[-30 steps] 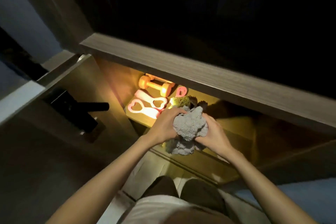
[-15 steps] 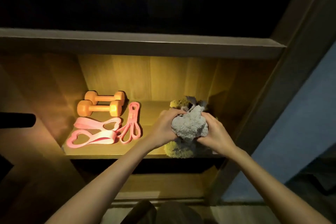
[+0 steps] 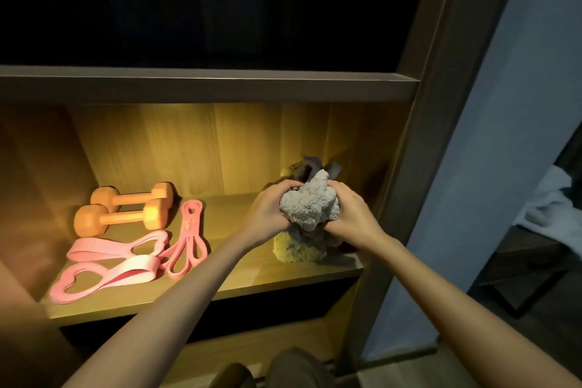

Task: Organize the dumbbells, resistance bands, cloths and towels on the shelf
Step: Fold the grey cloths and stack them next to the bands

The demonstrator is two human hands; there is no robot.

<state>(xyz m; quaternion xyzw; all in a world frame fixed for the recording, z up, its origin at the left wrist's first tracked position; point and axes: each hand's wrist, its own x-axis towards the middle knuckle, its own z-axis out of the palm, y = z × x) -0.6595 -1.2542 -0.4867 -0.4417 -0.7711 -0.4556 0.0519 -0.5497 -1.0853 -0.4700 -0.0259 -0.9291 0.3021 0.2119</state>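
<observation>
The lit shelf [image 3: 239, 288] carries pink resistance bands [image 3: 138, 271] at its 7 o'clock corner, with two orange dumbbells [image 3: 124, 217] behind them at 10 o'clock. Toward 3 o'clock lies a yellow towel [image 3: 293, 250]. Just above it is a bunched grey cloth [image 3: 310, 205], gripped by the left hand [image 3: 267, 214] at its 9 o'clock and the right hand [image 3: 352, 217] at its 3 o'clock.

Both forearms extended forward; left hand [image 3: 267, 211] and right hand [image 3: 351, 217] close together, fingers [image 3: 285, 186] curled inward, gripping.
</observation>
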